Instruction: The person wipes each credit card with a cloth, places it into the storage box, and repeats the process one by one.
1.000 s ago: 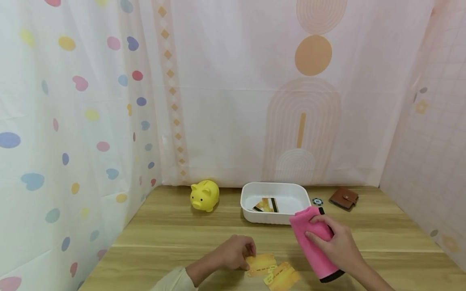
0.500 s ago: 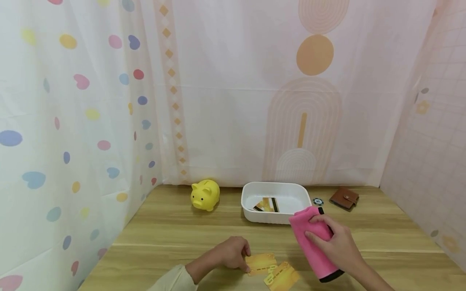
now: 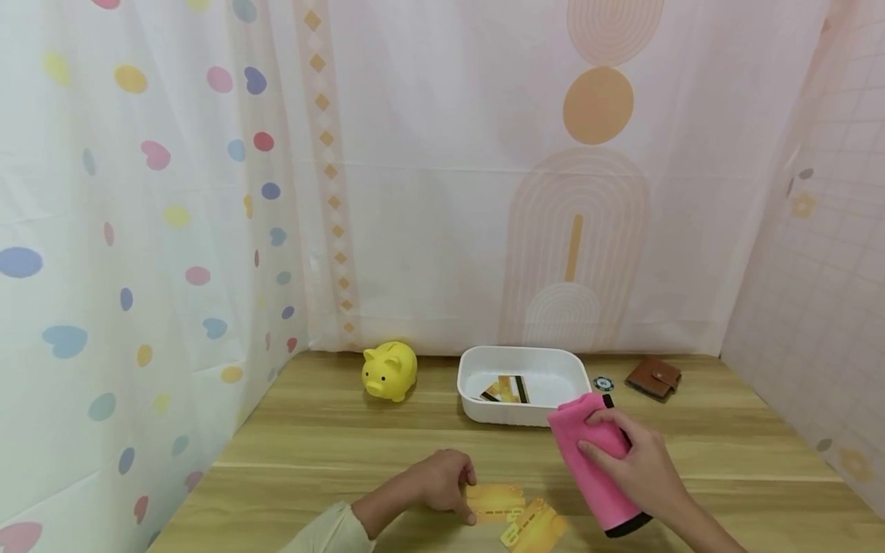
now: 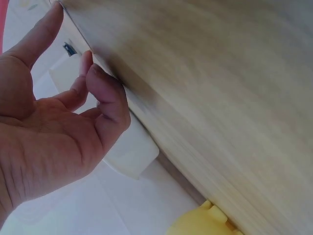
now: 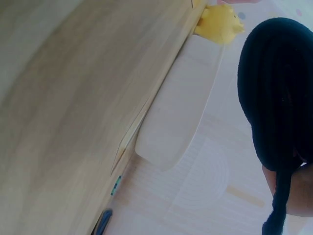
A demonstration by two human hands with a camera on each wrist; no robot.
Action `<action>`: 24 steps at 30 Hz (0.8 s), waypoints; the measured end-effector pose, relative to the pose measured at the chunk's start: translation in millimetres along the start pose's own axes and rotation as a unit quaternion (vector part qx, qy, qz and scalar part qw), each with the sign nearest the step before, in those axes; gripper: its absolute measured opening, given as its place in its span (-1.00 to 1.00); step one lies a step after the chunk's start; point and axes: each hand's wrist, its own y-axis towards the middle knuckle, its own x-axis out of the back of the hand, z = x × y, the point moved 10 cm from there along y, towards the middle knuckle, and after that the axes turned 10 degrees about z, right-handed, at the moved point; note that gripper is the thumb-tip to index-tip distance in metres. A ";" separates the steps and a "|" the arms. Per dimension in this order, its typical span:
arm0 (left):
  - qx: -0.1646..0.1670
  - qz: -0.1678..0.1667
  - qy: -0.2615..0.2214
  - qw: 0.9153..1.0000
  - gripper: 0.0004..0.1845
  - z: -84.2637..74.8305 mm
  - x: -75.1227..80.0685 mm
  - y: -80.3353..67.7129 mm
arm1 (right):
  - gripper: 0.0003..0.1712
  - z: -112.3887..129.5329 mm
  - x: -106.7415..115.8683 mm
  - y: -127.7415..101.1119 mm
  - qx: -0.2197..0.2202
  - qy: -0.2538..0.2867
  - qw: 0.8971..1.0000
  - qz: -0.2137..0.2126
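Head view: my left hand (image 3: 442,482) presses curled fingertips on one flat yellow card (image 3: 495,502) to pin it to the wooden bench (image 3: 332,445), while my right hand (image 3: 639,465) grips the pink cloth roll (image 3: 588,461), tilted, just beside.

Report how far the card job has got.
Done: one card lies in the white tray. In hand: the left hand touches a yellow card on the table; the right hand holds a pink pouch. Left: both table cards, including the second card.

Wooden table (image 3: 332,445) — piggy bank (image 3: 390,371), white tray (image 3: 470,399), chip (image 3: 604,382), wallet (image 3: 653,375), cards (image 3: 515,513).
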 end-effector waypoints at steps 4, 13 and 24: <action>0.010 0.002 0.004 1.000 -0.63 0.7 0.0 0.5 | -0.67 0.6 -0.5 0.3 0.005 0.003 1.000 -0.001; -0.019 -0.012 0.008 1.000 -0.56 -3.8 -0.3 -1.5 | -0.68 0.7 -2.4 -1.7 0.000 0.019 1.000 0.003; -0.057 -0.016 -0.070 0.996 -0.54 -0.4 2.7 2.5 | -0.68 1.3 -2.5 -1.2 0.005 0.020 1.000 0.002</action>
